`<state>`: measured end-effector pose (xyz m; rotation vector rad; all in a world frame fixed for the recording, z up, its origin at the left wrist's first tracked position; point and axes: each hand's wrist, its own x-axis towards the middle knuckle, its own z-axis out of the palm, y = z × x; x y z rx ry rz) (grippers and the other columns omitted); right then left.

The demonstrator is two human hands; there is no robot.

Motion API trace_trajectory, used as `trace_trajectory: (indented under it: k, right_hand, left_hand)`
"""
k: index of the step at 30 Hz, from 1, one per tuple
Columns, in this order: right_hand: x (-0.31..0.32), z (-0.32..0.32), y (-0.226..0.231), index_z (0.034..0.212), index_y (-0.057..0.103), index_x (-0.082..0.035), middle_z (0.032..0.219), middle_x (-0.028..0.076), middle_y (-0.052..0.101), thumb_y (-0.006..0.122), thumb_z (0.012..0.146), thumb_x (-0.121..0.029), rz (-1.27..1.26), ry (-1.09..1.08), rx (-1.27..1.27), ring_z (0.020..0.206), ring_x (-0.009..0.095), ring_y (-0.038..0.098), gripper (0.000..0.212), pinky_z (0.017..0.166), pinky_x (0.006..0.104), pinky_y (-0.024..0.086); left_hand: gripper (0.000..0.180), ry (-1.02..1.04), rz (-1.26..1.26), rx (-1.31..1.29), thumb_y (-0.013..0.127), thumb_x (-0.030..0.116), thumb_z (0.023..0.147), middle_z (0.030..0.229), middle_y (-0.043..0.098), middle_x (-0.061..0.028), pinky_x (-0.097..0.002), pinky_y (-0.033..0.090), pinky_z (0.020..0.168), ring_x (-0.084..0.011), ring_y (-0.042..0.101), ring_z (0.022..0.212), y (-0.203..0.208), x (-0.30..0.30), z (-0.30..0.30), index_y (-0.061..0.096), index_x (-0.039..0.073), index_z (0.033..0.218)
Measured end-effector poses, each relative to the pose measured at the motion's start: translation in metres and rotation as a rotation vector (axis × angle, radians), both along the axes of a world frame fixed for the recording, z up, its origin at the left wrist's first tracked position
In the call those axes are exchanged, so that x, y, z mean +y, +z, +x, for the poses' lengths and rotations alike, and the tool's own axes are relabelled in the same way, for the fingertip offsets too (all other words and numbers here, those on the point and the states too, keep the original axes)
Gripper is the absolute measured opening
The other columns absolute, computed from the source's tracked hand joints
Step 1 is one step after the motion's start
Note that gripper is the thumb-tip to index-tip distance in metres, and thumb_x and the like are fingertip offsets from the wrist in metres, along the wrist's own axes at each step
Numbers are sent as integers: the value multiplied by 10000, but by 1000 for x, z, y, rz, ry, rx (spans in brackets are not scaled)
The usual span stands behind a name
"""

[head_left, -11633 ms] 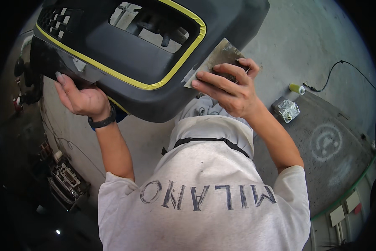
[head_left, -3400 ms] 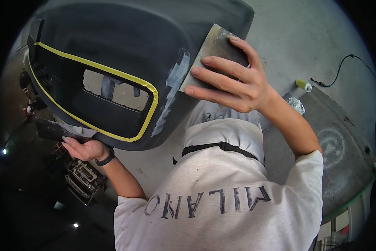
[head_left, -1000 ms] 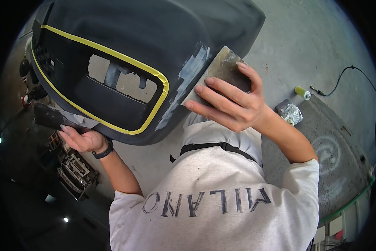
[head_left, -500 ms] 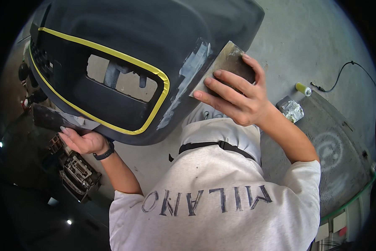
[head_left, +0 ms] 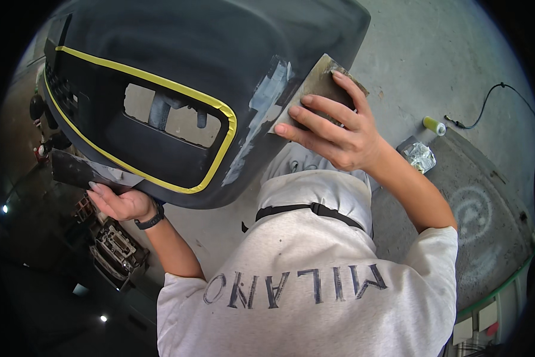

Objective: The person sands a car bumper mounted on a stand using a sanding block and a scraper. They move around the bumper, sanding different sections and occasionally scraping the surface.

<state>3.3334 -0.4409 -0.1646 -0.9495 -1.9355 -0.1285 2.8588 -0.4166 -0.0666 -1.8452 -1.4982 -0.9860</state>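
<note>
My right hand [head_left: 345,137] holds a flat, thin metal putty spreader [head_left: 322,77], fingers spread across its back. Its edge lies against the rounded corner of a dark car bumper [head_left: 184,35], beside a streaky pale grey strip of filler [head_left: 268,95]. At the lower left, my left hand [head_left: 124,205] grips a dark flat plate [head_left: 77,169] from beneath, thumb along its near edge. Some grey putty [head_left: 124,177] sits on that plate, close to the bumper's lower edge. Yellow masking tape [head_left: 232,128] frames the bumper's recessed opening.
On the floor to the right lie a yellow-green roll [head_left: 434,125], a crumpled silvery wrapper [head_left: 419,156] and a black hose [head_left: 487,98]. A large dark grey panel [head_left: 476,238] lies beyond my right arm. Mechanical parts [head_left: 118,247] stand below my left hand.
The spreader and my right hand have shifted slightly up and left in the picture. My left hand and the plate appear slightly further right. Both hands keep their holds.
</note>
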Motion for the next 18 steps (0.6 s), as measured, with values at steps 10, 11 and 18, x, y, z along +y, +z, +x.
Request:
trace_trajectory:
  k: [10,11,18]
  right_hand:
    - [8,-4,23,1181,853,-277,1176,-51,757,779,833,-222,-19,4,-32,1110,166,703,360,1129,570,495]
    - [9,-4,20,1149,858,-243,1159,-45,744,774,831,-224,-20,12,-12,1106,167,694,330,1123,576,494]
    - [1,7,23,1070,867,-197,1104,-40,729,762,830,-224,-56,-6,3,1077,171,688,263,1110,606,479]
  left_hand:
    - [433,-47,-20,-45,550,81,1129,1467,579,-315,-399,496,1171,-297,620,1295,0,5,1,521,-232,1427]
    - [434,-61,-24,-101,551,81,1128,1461,584,-313,-397,496,1171,-294,620,1295,0,5,1,520,-230,1429]
    - [453,-50,-7,-105,559,113,1128,1449,599,-305,-382,491,1169,-281,617,1299,2,4,5,528,-230,1422]
